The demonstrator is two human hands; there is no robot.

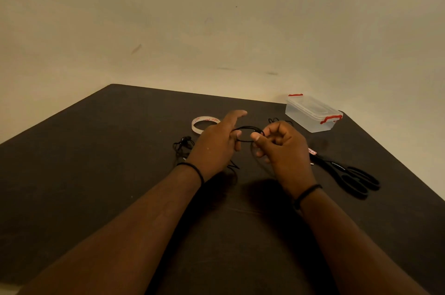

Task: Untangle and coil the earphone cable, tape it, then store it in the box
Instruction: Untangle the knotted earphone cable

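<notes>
Earphone cable above dark table

Matt dark table; clear glossy plastic box.

Both forearms reach in from bottom edge, converging toward frame centre. Left forearm enters from 7 o'clock, right from 5 o'clock. Dark band on each wrist.

Left hand: back of hand toward camera, index finger extended toward 1 o'clock, other fingers bent toward right hand, holding one side of cable loop.

Right hand: just beside left, at its 3 o'clock, fingers curled, thumb tip pressed against index finger, pinching other side of loop.

Hands apart, not touching.
</notes>
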